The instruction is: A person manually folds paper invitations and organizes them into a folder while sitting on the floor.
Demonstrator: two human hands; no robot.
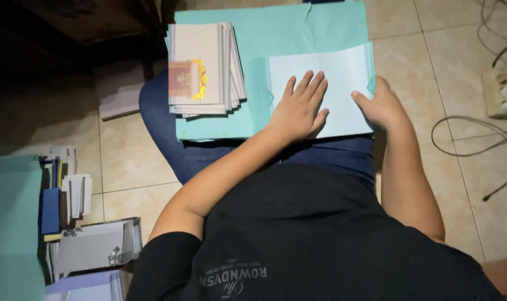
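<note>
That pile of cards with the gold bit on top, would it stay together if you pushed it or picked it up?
Probably not neatly. The stack of cards is already fanned out at its right edge, so a push would likely slide the top ones further. It sits on a smooth teal sheet over the lap, so it may slip. The cards look flat and fairly stiff.

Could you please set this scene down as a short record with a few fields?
Setting: a person sits on a tiled floor with a teal sheet across the lap.
Left hand: left hand lies flat, fingers spread, on a white sheet.
Right hand: right hand grips the white sheet's right edge.
On the teal sheet: a stack of cards, the top one with a red and gold emblem, left of the hands.
Floor, left: piles of paper and cards.
Floor, right: cables.
</note>
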